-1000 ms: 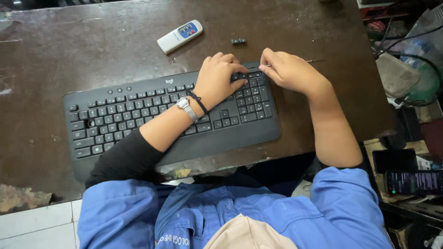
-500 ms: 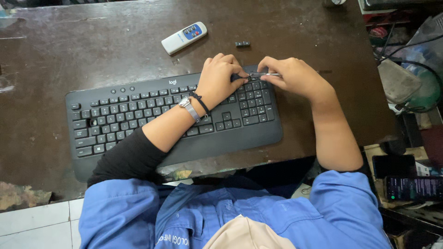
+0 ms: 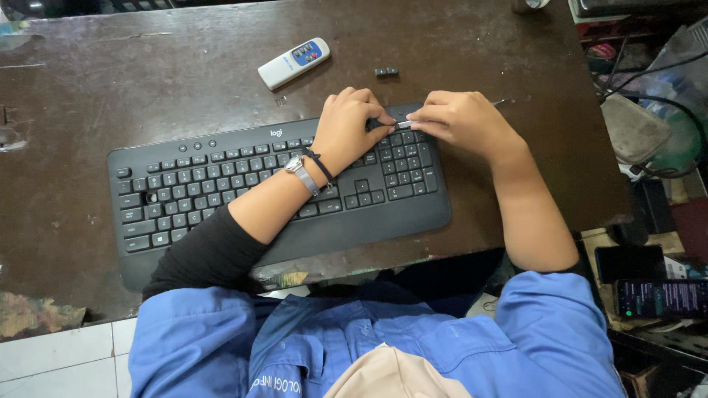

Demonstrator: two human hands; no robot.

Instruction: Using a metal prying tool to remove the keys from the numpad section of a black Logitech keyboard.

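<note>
Over keyboard (image 3: 221, 184) top edge, thin tool (image 3: 408, 124) pinched between right hand (image 3: 461, 121) fingers, left hand (image 3: 346, 133) fingertips alongside

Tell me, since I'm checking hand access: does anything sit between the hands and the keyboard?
Nothing visible does. The left hand rests on the black keyboard, and the right hand holds a thin metal tool at its top right keys.

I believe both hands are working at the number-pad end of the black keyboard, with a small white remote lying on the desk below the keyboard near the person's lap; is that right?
Not quite: the head view shows the white remote above the keyboard, on the far side of the desk. The left hand and right hand are indeed at the number-pad end.
</note>
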